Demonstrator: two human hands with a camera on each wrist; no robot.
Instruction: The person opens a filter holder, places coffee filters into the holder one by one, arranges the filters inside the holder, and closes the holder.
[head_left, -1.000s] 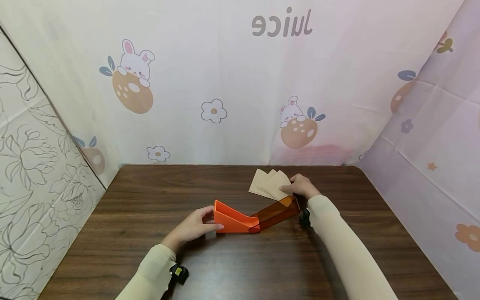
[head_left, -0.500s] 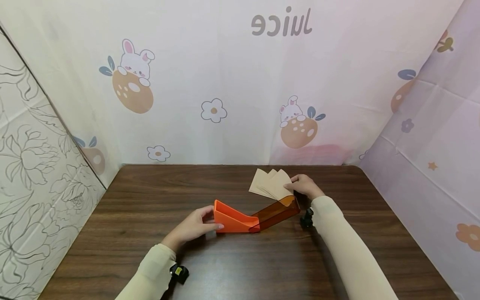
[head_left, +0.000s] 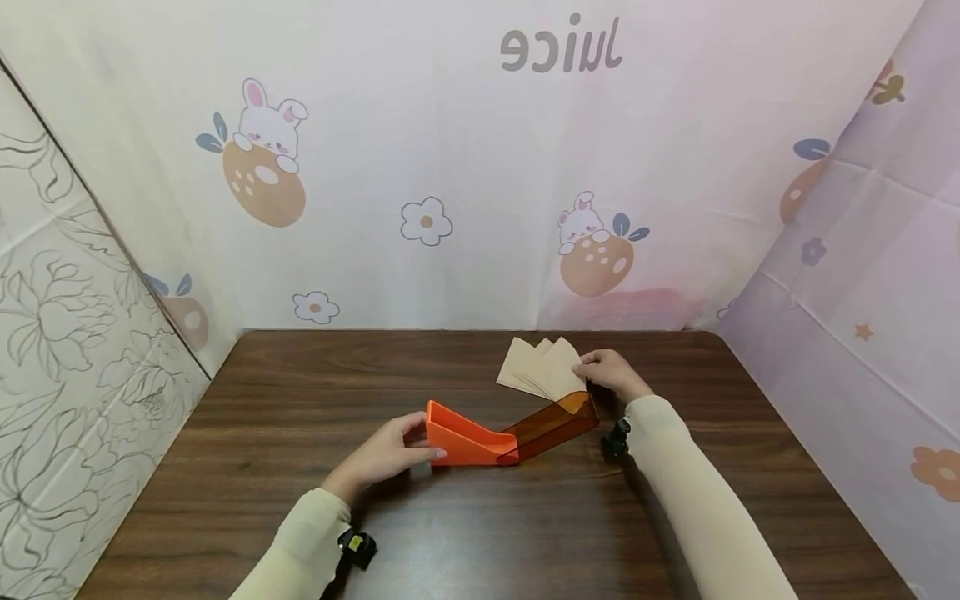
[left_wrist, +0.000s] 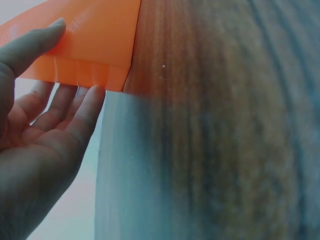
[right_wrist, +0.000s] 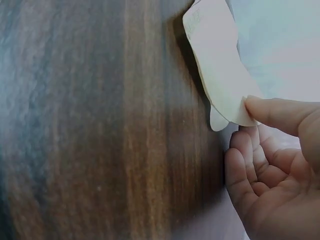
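Note:
Near the table's middle stands an orange filter box [head_left: 461,442], its translucent brown lid [head_left: 551,427] swung out to the right. My left hand [head_left: 386,454] holds the box's tall left end, thumb on the near side and fingers on the end and beyond; the left wrist view shows the thumb on the orange wall [left_wrist: 100,40]. Behind the lid, several beige paper coffee filters [head_left: 519,364] lie fanned out. My right hand [head_left: 611,371] pinches the right edge of the top ones. In the right wrist view the thumb presses on the paper [right_wrist: 220,65]; the curled fingers are below.
All this is on a dark wood-grain table [head_left: 315,375]. A printed curtain [head_left: 480,150] hangs behind it, and other patterned cloths close off the left and right sides. A small black camera [head_left: 357,547] sits on each wrist.
My right hand has shifted slightly right to the edge of the filters, and the top filter's edge has moved a little with it. The left hand and the box are still.

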